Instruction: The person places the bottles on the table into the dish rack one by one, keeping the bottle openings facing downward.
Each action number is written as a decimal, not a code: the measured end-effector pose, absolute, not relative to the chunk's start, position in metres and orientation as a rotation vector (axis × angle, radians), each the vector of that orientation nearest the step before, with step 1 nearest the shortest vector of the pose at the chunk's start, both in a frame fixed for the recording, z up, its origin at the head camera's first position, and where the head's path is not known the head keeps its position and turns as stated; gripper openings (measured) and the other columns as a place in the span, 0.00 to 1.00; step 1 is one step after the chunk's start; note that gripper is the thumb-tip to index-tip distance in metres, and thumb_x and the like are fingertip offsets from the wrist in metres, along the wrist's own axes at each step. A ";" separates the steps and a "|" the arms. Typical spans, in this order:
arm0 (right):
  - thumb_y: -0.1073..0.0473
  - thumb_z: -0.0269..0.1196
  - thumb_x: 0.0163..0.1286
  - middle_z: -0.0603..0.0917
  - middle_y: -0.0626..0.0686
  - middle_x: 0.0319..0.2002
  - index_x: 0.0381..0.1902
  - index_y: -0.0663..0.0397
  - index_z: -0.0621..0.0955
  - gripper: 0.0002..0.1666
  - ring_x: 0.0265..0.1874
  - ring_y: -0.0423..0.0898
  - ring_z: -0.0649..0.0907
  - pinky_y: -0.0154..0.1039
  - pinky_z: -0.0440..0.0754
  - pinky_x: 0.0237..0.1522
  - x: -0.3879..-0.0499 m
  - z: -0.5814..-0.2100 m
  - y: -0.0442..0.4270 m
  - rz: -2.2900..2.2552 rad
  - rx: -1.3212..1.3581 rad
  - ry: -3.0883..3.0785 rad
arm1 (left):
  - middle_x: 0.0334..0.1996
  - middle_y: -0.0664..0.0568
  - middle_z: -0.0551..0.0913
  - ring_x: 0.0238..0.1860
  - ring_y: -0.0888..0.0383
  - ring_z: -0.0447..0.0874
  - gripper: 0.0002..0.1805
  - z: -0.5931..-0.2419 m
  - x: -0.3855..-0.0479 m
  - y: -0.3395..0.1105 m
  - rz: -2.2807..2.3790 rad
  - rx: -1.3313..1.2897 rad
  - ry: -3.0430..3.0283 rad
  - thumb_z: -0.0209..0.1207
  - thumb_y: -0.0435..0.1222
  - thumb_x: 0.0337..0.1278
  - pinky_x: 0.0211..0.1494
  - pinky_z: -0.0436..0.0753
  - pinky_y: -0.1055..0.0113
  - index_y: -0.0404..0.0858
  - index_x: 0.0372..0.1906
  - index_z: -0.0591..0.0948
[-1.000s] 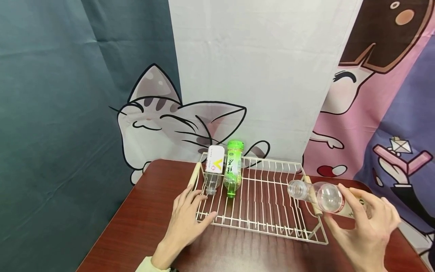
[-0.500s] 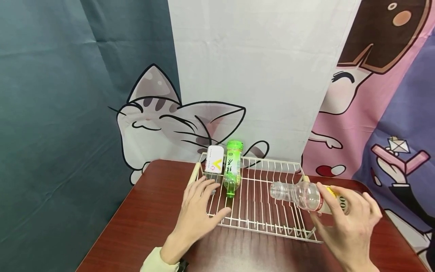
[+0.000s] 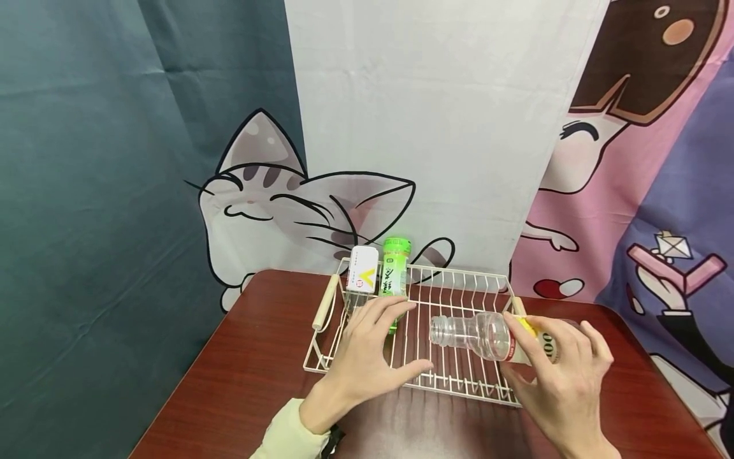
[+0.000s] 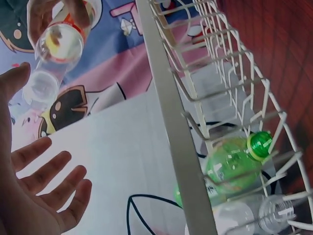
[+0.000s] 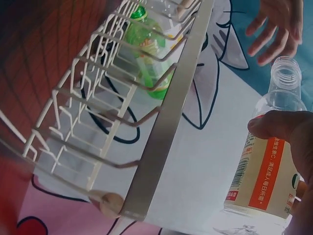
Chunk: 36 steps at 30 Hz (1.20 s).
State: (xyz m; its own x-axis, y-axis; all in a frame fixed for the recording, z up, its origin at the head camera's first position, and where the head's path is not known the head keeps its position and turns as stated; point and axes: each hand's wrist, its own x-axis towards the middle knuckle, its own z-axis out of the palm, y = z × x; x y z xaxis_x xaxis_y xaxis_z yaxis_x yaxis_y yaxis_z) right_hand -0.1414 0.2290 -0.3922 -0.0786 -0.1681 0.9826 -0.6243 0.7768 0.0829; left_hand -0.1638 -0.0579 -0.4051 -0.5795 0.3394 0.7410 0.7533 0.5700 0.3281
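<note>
My right hand [image 3: 564,376] grips a clear plastic bottle [image 3: 467,335] around its label, above the right part of a white wire rack [image 3: 325,305]. The bottle lies nearly sideways, its uncapped neck pointing left. In the right wrist view, the label [image 5: 264,171] is cream with an orange stripe, and my thumb presses on it. My left hand [image 3: 369,357] hovers over the rack's left part, fingers spread, holding nothing and apart from the bottle's neck. Behind it, a green bottle [image 3: 394,271] and a clear bottle with a white label [image 3: 362,268] lean in the rack, partly hidden.
The rack stands on a reddish-brown wooden table [image 3: 229,363], with a pale wooden handle on each side. A printed cloth backdrop [image 3: 447,127] hangs right behind the table.
My right hand has carried the clear bottle leftward from the rack's right side over its slots. My left hand has moved right, off the rack's left handle area toward the bottle's neck.
</note>
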 end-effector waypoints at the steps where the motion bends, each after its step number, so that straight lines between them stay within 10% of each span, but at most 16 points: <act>1: 0.51 0.63 0.70 0.84 0.70 0.43 0.53 0.57 0.92 0.22 0.42 0.72 0.77 0.55 0.57 0.80 -0.141 -0.392 0.228 0.422 0.647 -1.639 | 0.70 0.53 0.82 0.71 0.52 0.80 0.50 -0.404 -0.164 -0.055 -0.860 -0.881 -2.164 0.84 0.58 0.45 0.72 0.81 0.50 0.47 0.74 0.80; 36: 0.51 0.63 0.75 0.85 0.67 0.43 0.52 0.57 0.92 0.20 0.43 0.69 0.78 0.56 0.57 0.81 -0.135 -0.393 0.205 0.380 0.742 -1.613 | 0.63 0.50 0.88 0.60 0.62 0.89 0.49 -0.397 -0.170 -0.006 -1.026 -1.197 -2.023 0.90 0.47 0.42 0.66 0.81 0.76 0.42 0.71 0.79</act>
